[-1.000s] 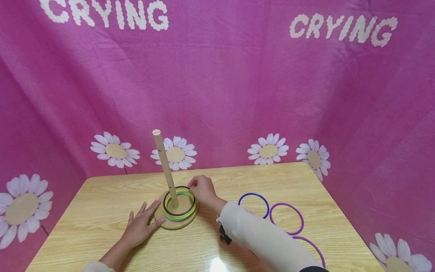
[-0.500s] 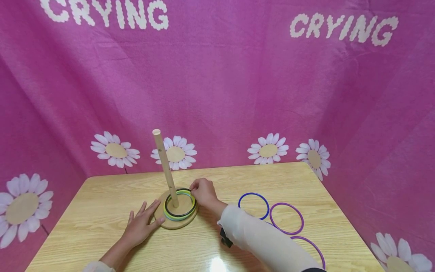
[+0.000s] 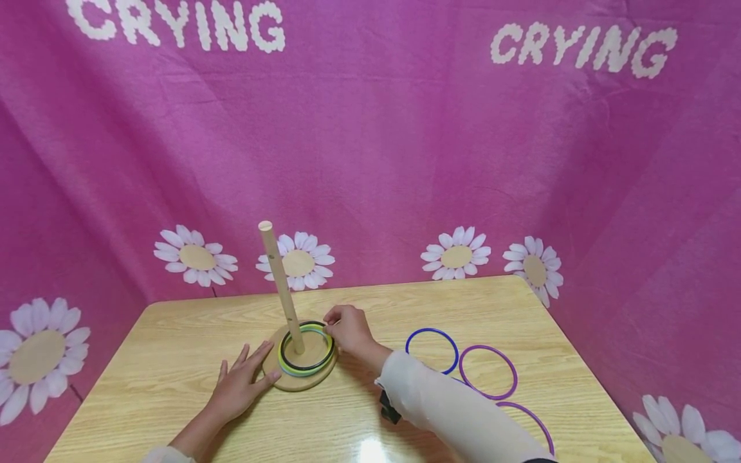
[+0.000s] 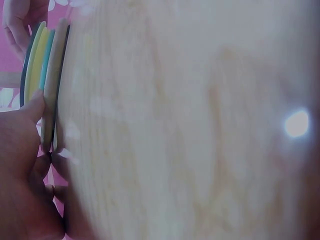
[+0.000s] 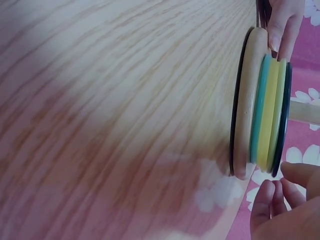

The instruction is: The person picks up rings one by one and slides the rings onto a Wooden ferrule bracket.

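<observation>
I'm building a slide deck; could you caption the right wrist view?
Stacked rings round a peg, black ring topmost, the right grip close by and the left grip at the base.

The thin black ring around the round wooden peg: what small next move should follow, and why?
Probably, the right hand should leave the thin black ring for the thin blue ring: the black one already tops the ring stack around the round wooden peg, while the blue one lies off the peg on the light wooden table.
</observation>
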Motion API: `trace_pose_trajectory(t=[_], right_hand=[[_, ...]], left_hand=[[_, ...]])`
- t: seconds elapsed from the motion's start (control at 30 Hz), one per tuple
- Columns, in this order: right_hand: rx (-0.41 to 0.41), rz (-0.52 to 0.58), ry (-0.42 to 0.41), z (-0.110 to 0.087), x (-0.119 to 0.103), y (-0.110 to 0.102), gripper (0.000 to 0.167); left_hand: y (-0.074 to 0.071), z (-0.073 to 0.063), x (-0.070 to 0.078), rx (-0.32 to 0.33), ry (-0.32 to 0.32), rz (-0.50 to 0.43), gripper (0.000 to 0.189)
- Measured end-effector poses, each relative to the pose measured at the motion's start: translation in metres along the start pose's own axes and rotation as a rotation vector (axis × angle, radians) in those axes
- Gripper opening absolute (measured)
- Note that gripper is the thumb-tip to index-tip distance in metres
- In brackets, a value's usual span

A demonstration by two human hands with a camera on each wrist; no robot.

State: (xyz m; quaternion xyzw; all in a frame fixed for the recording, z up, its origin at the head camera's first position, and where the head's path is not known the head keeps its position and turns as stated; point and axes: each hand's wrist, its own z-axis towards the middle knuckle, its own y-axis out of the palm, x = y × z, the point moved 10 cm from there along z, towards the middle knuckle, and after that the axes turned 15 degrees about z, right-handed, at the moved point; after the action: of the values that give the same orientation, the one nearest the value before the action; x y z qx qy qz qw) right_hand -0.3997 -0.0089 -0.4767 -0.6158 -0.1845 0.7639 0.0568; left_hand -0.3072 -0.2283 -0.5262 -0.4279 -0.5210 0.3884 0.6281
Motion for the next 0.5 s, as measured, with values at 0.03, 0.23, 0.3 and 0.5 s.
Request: trace_pose_trajectory(t=[0.03, 0.23, 0.3, 0.5], right_hand=[[-0.003, 0.012, -0.002, -0.001, -0.001, -0.001, 0.009], [-0.023, 0.061, -0.017, -0.003, 0.002, -0.012, 0.012], [-0.033, 0.069, -0.02, -0.004, 0.005, -0.016, 0.015], [-0.053, 0.086, -0.022, -0.007, 0.014, -0.033, 0.019]], left_hand=[[0.0, 0.0, 0.0, 0.001, 0.0, -0.001, 0.073], [0.0, 0.0, 0.0, 0.003, 0.0, -0.006, 0.072], [0.0, 0.0, 0.0, 0.004, 0.001, -0.003, 0.072], [0.001, 0.0, -0.001, -0.006, -0.006, 0.001, 0.073]])
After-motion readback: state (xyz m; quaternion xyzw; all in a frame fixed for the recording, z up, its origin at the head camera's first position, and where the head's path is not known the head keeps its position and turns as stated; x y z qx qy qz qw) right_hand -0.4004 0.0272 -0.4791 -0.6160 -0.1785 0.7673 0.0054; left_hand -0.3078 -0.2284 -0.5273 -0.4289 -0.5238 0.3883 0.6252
